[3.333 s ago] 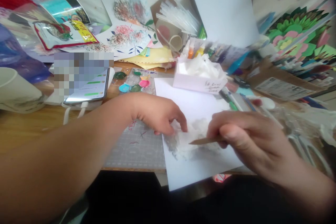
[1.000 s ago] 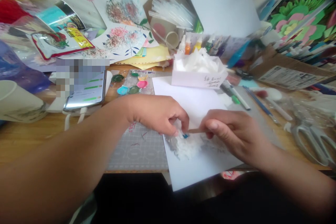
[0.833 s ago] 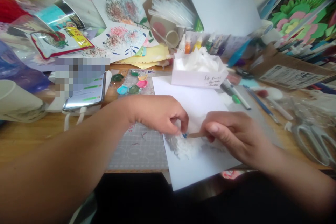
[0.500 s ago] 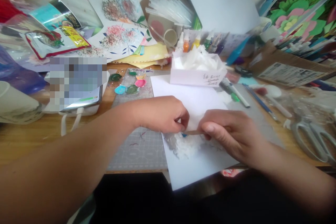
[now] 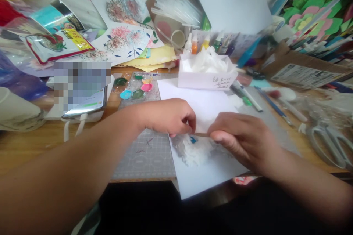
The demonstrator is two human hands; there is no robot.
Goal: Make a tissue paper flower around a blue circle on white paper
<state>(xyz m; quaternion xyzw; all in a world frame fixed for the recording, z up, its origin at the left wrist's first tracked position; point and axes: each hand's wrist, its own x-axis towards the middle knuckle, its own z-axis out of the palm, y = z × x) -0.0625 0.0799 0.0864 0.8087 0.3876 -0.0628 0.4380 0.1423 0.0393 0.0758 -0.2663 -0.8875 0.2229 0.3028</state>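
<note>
My left hand [image 5: 179, 115] is closed, its fingertips pinching one end of a thin brown stick-like strip [image 5: 202, 134]. The strip's other end sits between the thumb and curled fingers of my right hand [image 5: 242, 137]. Its full length is hidden by the fingers. Just below it, crumpled white tissue-like scraps [image 5: 191, 152] lie in a heap on a white paper sheet [image 5: 190, 185]. A small blue piece [image 5: 193, 140] shows at the heap's upper edge, under the strip.
A white box [image 5: 204, 79] of tissue scraps stands behind the hands. Paint lids [image 5: 138, 93] lie on the grey cutting mat [image 5: 143, 158]. At left are a phone [image 5: 93, 102] and a paper cup [image 5: 16, 112]; at right, a marker [image 5: 248, 97] and scissors [image 5: 325, 139].
Both hands have risen slightly, lifting the strip a little off the white heap. More of the blue piece now shows beneath it.
</note>
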